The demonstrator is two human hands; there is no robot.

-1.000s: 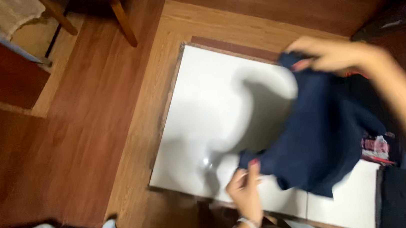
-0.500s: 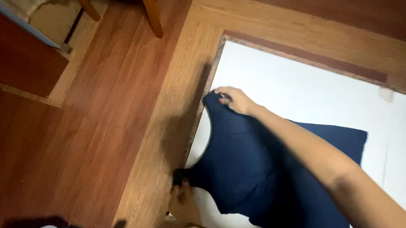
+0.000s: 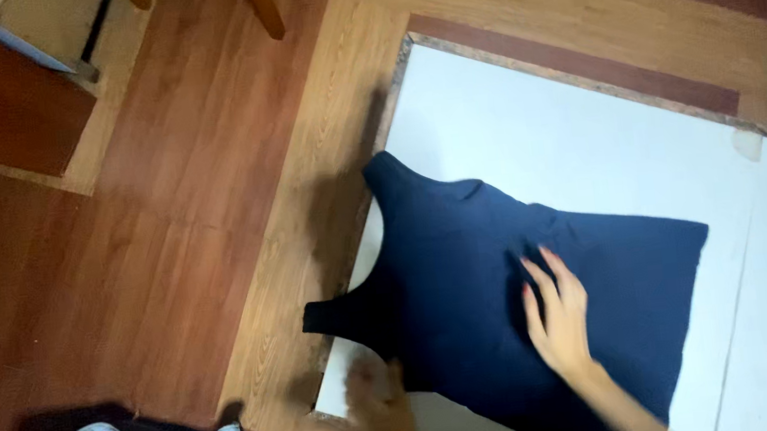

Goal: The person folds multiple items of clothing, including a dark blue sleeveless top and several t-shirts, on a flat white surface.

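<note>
navy sleeveless top (image 3: pixel 467 283) lies spread flat on a white board (image 3: pixel 565 139), directly under both hands. right hand (image 3: pixel 557 311) rests open, fingers spread, palm down on its middle. left hand (image 3: pixel 381 413), blurred, sits at its lower edge; grip cannot be determined. wooden floor (image 3: pixel 165 219) lies left of the hands.
</note>
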